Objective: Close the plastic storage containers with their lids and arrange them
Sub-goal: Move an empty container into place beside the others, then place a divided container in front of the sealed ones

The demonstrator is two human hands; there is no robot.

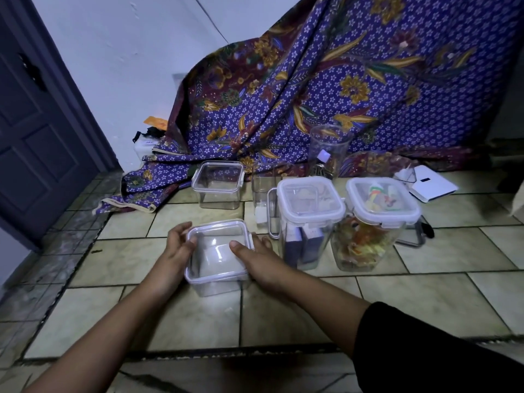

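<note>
A small clear square container (218, 279) with its lid on stands on the tiled floor in front of me. My left hand (177, 245) grips its left side, and my right hand (255, 256) grips its right side with the thumb on the lid. Behind it stands a second small lidded clear container (217, 184). To the right are two tall lidded containers: one (307, 222) holds dark boxes, the other (377, 225) holds colourful items. A tall clear jar (329, 150) without a lid stands at the back.
A purple patterned cloth (340, 89) drapes the back wall and floor. A small clear cup (263, 199) sits between the containers. A white flat device (431, 185) lies at the right. A dark door (37, 131) is at the left.
</note>
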